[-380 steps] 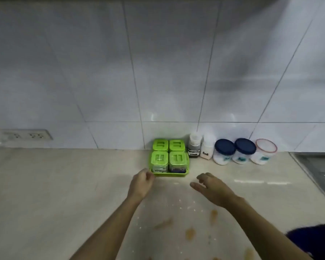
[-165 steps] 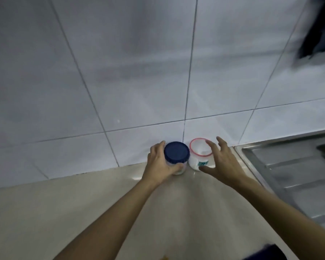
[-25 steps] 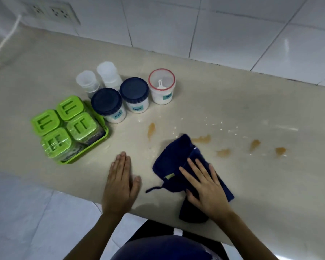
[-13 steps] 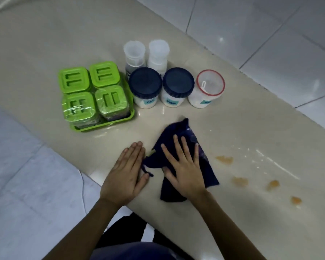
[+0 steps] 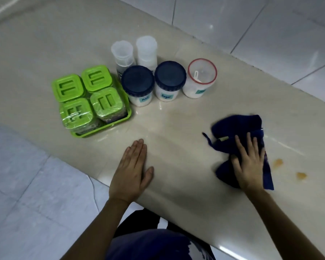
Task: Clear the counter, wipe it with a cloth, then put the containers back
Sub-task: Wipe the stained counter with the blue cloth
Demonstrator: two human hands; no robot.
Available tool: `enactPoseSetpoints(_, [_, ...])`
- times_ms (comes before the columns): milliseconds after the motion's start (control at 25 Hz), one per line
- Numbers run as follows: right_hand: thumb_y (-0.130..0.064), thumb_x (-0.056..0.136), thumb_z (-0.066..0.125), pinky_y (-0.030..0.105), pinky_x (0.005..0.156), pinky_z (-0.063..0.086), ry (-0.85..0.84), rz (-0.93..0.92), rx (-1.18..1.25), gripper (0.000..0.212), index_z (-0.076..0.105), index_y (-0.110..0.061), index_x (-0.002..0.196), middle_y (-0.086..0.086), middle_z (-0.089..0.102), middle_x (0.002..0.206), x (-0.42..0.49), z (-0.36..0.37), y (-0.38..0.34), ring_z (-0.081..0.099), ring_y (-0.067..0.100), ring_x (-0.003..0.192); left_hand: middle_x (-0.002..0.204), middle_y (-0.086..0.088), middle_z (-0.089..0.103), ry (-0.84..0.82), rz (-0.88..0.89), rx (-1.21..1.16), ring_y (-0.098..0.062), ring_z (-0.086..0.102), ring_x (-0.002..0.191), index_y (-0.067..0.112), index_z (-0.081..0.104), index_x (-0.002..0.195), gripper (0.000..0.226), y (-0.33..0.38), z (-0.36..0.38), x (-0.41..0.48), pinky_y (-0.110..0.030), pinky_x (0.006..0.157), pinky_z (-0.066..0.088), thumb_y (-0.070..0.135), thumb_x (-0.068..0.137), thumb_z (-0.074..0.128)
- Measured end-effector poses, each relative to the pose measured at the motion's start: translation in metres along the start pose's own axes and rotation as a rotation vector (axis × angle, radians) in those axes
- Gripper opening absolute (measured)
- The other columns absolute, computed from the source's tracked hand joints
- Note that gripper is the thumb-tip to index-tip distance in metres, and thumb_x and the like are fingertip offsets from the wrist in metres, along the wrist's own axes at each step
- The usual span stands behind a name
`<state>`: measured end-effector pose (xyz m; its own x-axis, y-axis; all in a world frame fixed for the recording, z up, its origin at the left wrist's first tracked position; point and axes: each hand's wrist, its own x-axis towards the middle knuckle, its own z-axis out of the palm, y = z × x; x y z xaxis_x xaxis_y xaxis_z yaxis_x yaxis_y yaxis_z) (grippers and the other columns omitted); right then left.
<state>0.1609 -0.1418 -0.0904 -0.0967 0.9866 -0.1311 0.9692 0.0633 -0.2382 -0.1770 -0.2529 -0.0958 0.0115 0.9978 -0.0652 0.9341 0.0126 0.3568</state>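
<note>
Bench: a pale beige polished stone bench (image 5: 176,117) running along a wall of white tiles (image 5: 270,25); grey tiled floor shows past its near edge.
Right hand: the right hand (image 5: 249,162) lies palm down with fingers spread on a dark blue crumpled cloth (image 5: 236,128), pressing it flat against the bench; its grip is open, not closed around the fabric.
Left hand: the left hand (image 5: 132,171) lies flat on the bare bench near its front edge, fingers together and extended, grip open and holding nothing.
Cloth position: on the bench, right of centre, well apart from the containers; a thin loose strand trails from its left side.
Stains: two small orange-brown spots (image 5: 289,168) on the bench just right of the cloth.
Green set: four square clear containers with bright green lids (image 5: 86,91) stand in a green plastic tray (image 5: 101,129) at the left; the two nearer ones look wrapped in clear film.
Jars: two round white-filled jars with dark blue lids (image 5: 152,81) stand side by side just right of the tray, each with a small blue label.
Red-rimmed tub: a clear round tub with a red rim (image 5: 202,72) stands next to the jars on the right, a white scoop visible inside.
Shakers: two small translucent white-capped bottles (image 5: 133,51) stand behind the jars, nearer the wall.
</note>
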Motion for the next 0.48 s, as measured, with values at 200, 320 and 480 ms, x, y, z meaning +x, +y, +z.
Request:
enactPoseSetpoints(200, [-0.043,0.088,0.034,0.058,0.117,0.007,-0.02,-0.239,-0.04,0.064,0.027,-0.024,0.148,0.008,0.017,0.16,-0.001,0.037,-0.126,0.009,0.029,0.148,0.158,-0.013,0.021,-0.003,-0.004,0.029,-0.022,0.015,0.148,0.002,0.028,0.147,0.066,0.0,0.004,-0.001,-0.038,0.122,0.011,0.041,0.095,0.035])
enactPoseSetpoints(320, [-0.04,0.089,0.035,0.055,0.119,0.008,0.005,-0.246,-0.006,0.06,0.03,-0.024,0.147,0.008,0.02,0.159,0.008,0.049,-0.171,0.014,0.029,0.147,0.159,-0.012,0.019,-0.014,-0.006,0.057,-0.021,0.015,0.148,0.003,0.025,0.149,0.067,0.001,0.005,-0.001,-0.038,0.122,0.009,0.042,0.094,0.031])
enactPoseSetpoints(480, [-0.034,0.091,0.043,0.043,0.12,0.004,0.049,-0.191,0.105,0.056,0.034,-0.027,0.146,0.004,0.024,0.158,0.004,0.034,-0.098,0.015,0.023,0.147,0.16,-0.009,0.014,-0.014,0.055,0.085,-0.02,0.011,0.149,0.005,0.02,0.15,0.068,0.01,0.0,-0.003,-0.038,0.122,0.006,0.044,0.095,0.028])
